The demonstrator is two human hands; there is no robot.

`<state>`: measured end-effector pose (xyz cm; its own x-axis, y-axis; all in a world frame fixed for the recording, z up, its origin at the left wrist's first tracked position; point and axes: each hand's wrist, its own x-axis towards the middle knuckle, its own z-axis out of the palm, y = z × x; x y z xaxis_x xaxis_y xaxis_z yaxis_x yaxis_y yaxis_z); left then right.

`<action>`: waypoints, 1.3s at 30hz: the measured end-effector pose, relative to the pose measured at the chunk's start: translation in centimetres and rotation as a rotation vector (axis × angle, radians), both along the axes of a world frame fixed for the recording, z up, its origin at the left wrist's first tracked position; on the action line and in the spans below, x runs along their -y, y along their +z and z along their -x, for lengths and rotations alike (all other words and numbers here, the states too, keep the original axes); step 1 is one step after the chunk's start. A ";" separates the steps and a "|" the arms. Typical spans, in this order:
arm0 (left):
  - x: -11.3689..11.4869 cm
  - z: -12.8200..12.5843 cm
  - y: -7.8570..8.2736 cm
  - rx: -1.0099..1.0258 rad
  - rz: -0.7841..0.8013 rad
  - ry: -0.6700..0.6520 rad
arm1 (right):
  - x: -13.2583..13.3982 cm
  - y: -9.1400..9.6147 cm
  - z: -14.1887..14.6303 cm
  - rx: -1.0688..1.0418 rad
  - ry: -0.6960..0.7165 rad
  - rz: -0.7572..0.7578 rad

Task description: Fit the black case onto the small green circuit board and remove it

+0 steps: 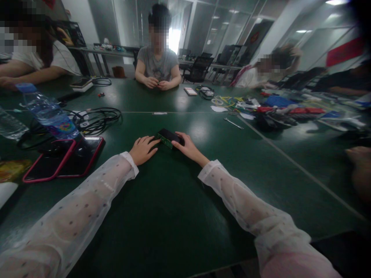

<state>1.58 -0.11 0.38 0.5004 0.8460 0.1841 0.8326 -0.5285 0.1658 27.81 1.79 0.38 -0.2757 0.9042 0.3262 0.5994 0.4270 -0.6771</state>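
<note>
- A small module [168,138] lies on the bench [174,208] between the left hand [143,150] and the right hand [187,146].
- Two phones [65,158] lie far left, with a bottle [48,112] behind them.

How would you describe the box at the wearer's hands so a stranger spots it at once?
Start at the big green table. Near its middle, the left hand and right hand meet at a box. It is small, black on top with a green edge, unlike the red-framed phones to the left.

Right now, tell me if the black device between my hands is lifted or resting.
Resting: the black device lies flat on the green table, left hand touching one end, right hand gripping the other.
</note>
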 end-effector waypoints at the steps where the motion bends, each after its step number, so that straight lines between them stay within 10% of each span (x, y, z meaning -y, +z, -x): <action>1: 0.0 0.0 -0.1 0.001 -0.005 0.001 | 0.2 0.0 0.1 0.005 0.008 -0.020; 12: 0.1 0.0 0.0 0.009 -0.013 -0.010 | 0.3 0.1 0.3 -0.064 0.043 -0.111; 39: 0.1 0.0 1.1 0.304 0.133 -0.065 | 0.1 1.7 -1.2 -0.244 0.303 0.329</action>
<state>1.55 -0.20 1.45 0.4929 0.8410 0.2233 0.6998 -0.5356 0.4727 28.97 1.72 2.05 -0.4929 0.8610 0.1252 0.2895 0.2980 -0.9096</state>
